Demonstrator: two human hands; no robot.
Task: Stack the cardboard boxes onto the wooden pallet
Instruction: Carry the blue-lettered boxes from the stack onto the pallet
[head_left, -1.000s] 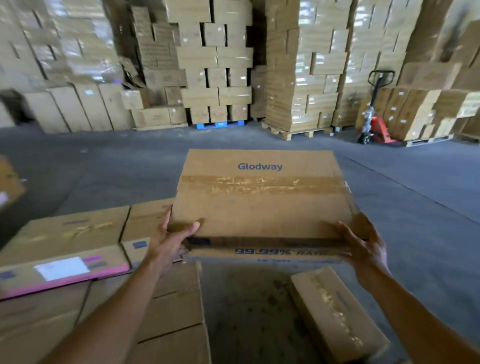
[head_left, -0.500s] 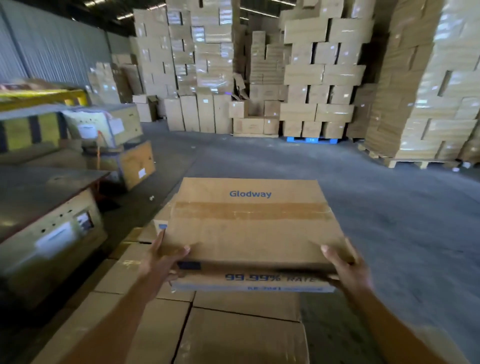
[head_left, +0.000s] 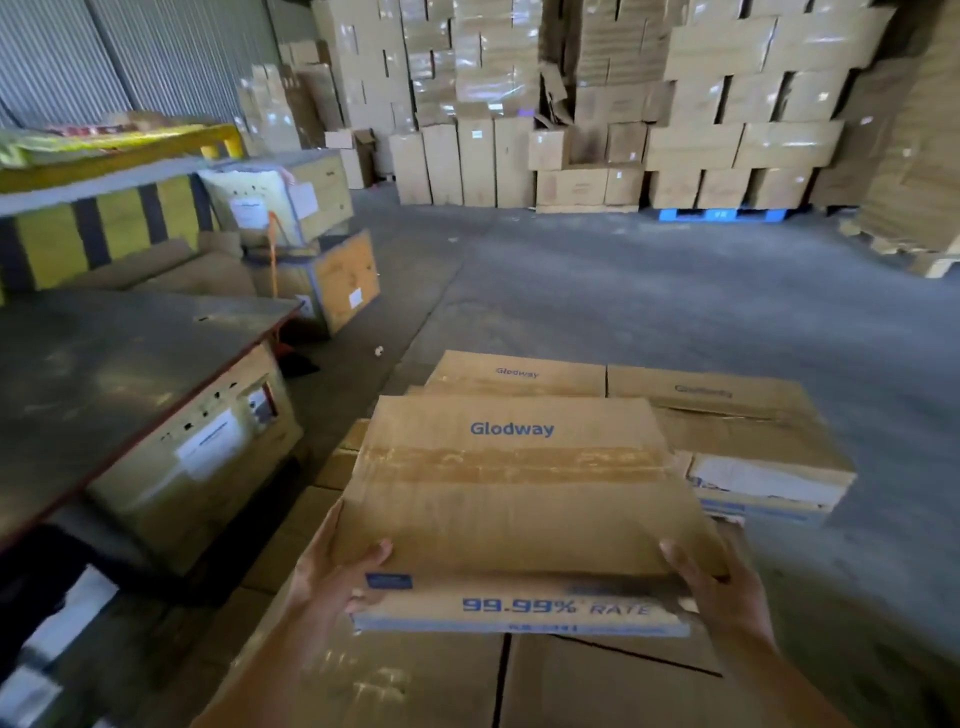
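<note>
The held box (head_left: 514, 519) is made of matt brown cardboard, crossed by a strip of glossy, wrinkled tape (head_left: 514, 461). The floor (head_left: 675, 312) is laid in rough, matt grey concrete. The far stacks (head_left: 467, 67) are wrapped in shiny plastic film.

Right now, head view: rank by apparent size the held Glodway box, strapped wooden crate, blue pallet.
1. held Glodway box, though nearness inflates it
2. strapped wooden crate
3. blue pallet, far off, only its edge shows

One head-worn camera looks forward and down, close over the held box (head_left: 511, 499), toward far stacks (head_left: 727, 104).
</note>
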